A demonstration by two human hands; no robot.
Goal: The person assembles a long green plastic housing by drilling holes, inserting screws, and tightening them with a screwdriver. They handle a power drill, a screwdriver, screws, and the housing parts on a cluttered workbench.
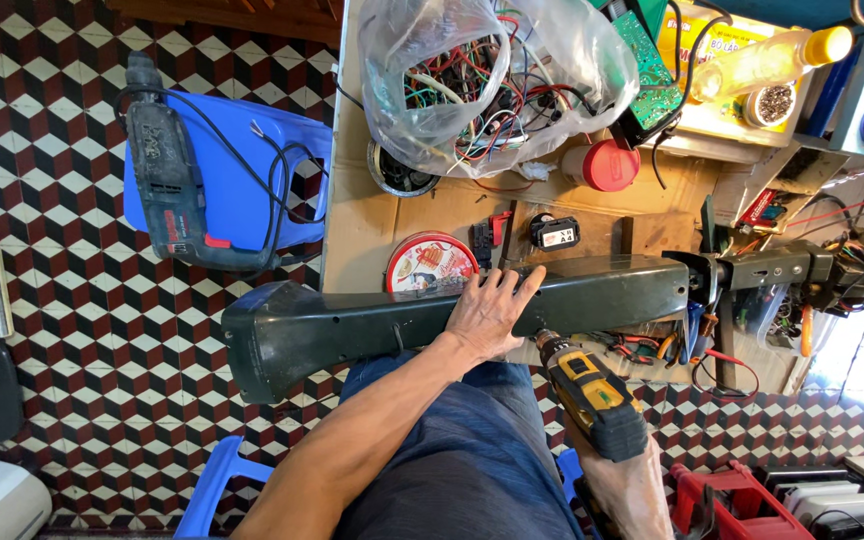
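A long dark green plastic housing (372, 325) lies across my lap and the edge of the workbench. My left hand (490, 312) rests flat on top of it near its middle, fingers spread, pressing it down. My right hand (632, 490) grips a yellow and black cordless drill (597, 400), whose chuck points up at the housing's underside just right of my left hand. At the housing's right end a dark metal bracket assembly (767, 268) sticks out.
The cardboard-covered workbench (362, 225) holds a plastic bag of wires (482, 80), a red round tin (430, 264), a red cap (607, 165) and pliers (642, 348). A corded drill (167, 175) lies on a blue stool (242, 175). A red toolbox (732, 500) sits lower right.
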